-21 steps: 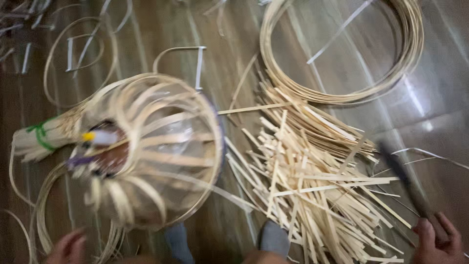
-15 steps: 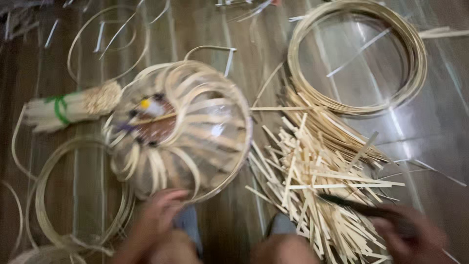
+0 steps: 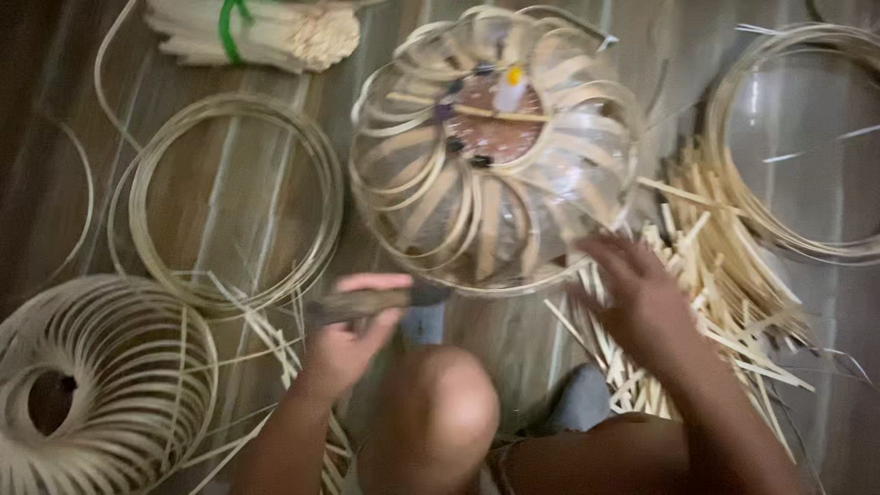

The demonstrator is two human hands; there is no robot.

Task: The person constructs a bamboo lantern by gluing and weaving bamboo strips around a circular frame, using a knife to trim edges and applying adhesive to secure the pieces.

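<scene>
Left hand (image 3: 348,335) low in view, fingers curled shut around a dark handle, thumb laid along the top, forearm running down and left to the frame edge. Right hand (image 3: 642,298) out ahead and to the right, palm down, fingers spread and reaching forward, wrist slightly bent, forearm slanting back toward lower right. Bare knee raised between both forearms.

Woven frame (image 3: 92,385) (cut off, bottom-left)

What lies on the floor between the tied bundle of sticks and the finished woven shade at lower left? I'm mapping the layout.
In the head view, coiled bamboo hoops lie flat on the wooden floor between the tied stick bundle and the finished shade.
</scene>
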